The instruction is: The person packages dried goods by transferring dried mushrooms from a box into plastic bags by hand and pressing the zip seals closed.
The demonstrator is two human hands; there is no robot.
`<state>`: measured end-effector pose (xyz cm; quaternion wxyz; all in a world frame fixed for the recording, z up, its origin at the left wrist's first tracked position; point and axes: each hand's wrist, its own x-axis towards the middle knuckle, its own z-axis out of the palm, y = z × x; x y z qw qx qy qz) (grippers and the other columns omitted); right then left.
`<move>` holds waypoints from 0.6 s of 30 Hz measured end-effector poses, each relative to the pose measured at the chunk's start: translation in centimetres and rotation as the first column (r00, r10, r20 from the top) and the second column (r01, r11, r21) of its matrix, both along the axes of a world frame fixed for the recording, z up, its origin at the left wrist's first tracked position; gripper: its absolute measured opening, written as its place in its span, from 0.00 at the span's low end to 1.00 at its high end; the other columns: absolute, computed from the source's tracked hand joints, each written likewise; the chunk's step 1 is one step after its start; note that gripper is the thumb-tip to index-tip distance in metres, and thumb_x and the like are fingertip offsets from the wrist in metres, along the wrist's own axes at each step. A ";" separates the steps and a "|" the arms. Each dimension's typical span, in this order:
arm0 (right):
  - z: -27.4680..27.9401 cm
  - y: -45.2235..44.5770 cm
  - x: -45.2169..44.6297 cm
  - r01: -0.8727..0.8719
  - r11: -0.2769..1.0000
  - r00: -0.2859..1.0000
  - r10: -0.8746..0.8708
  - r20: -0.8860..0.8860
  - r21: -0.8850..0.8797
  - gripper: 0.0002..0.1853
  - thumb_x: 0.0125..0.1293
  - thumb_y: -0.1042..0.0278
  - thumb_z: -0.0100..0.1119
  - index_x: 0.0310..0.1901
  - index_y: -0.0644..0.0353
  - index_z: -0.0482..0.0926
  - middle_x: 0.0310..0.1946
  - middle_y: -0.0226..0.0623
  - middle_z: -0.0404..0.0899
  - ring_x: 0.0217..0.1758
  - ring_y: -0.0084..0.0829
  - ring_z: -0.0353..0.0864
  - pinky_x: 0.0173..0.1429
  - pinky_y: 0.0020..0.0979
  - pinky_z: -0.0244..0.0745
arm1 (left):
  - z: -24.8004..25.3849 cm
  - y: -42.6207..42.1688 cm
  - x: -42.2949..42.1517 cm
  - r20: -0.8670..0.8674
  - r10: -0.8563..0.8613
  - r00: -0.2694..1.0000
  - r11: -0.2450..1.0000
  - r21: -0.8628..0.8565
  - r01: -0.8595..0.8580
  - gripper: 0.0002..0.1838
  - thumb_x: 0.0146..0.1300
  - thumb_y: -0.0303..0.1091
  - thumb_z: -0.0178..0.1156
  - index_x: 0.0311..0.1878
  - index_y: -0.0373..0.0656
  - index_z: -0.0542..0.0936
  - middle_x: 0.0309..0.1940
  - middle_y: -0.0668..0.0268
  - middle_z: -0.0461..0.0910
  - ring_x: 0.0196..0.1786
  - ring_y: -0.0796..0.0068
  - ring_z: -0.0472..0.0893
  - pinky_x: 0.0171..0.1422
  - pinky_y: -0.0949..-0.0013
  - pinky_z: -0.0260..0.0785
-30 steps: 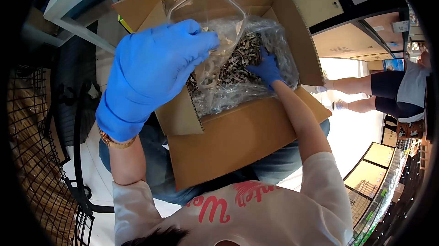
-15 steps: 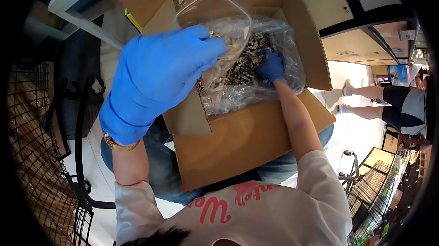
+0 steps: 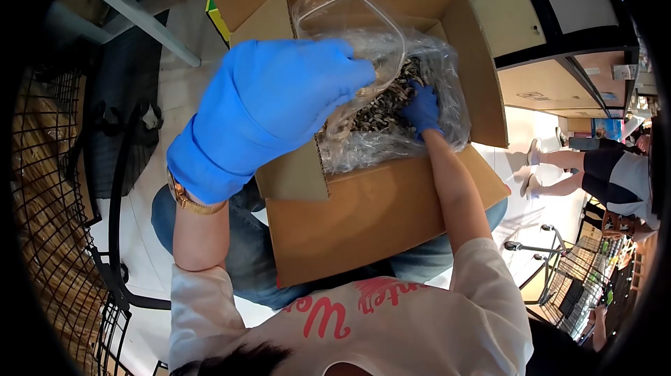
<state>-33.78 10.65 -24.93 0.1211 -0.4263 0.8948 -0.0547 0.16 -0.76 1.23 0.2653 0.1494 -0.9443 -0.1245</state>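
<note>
Well, left hand (image 3: pixel 297 89) pinches clear bag (image 3: pixel 383 19), right hand (image 3: pixel 423 108) reaches down into dark strips (image 3: pixel 377 114), grip unclear

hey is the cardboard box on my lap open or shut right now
Open. The near flap of the cardboard box is folded outward, and your right hand reaches inside.

Curled dark strips (image 3: pixel 377 114) lie in clear plastic (image 3: pixel 360 157) inside 1 carton (image 3: pixel 377 215).

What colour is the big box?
The box is brown, like plain cardboard. It shows best in the head view.
</note>
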 end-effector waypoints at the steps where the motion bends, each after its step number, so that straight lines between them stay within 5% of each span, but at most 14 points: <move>1: 0.1 0.2 0.0 -0.003 1.000 1.000 0.003 -0.001 0.001 0.43 0.38 0.61 0.77 0.63 0.43 0.71 0.56 0.50 0.67 0.60 0.53 0.68 0.64 0.46 0.69 | -0.1 0.0 0.0 -0.001 0.003 1.000 1.000 0.001 -0.003 0.11 0.56 0.33 0.64 0.44 0.54 0.81 0.32 0.70 0.76 0.31 0.64 0.79 0.31 0.67 0.70; 3: 0.3 0.5 0.1 -0.027 0.997 0.998 0.022 -0.064 -0.075 0.34 0.45 0.62 0.73 0.58 0.42 0.75 0.52 0.49 0.70 0.56 0.51 0.72 0.59 0.45 0.72 | -0.4 0.0 0.0 0.033 0.008 0.999 1.000 0.022 -0.009 0.11 0.56 0.34 0.63 0.44 0.54 0.80 0.32 0.70 0.76 0.31 0.63 0.79 0.31 0.66 0.71; 16: 3.6 1.5 -2.2 -0.277 0.874 0.960 0.270 -0.077 -0.399 0.31 0.41 0.79 0.66 0.52 0.50 0.75 0.46 0.46 0.71 0.54 0.49 0.72 0.59 0.39 0.69 | -0.1 0.8 -0.2 0.083 -0.008 0.997 0.999 -0.036 0.011 0.09 0.56 0.31 0.62 0.41 0.52 0.79 0.33 0.69 0.77 0.33 0.62 0.79 0.33 0.65 0.72; 18: 4.6 1.1 -2.1 -0.238 0.774 0.962 0.273 -0.030 -0.587 0.30 0.44 0.82 0.65 0.52 0.53 0.75 0.47 0.45 0.69 0.54 0.46 0.71 0.60 0.35 0.69 | -0.4 0.9 -0.3 0.048 -0.026 0.999 0.999 -0.031 0.027 0.10 0.55 0.31 0.62 0.42 0.52 0.79 0.33 0.69 0.77 0.34 0.62 0.79 0.34 0.65 0.72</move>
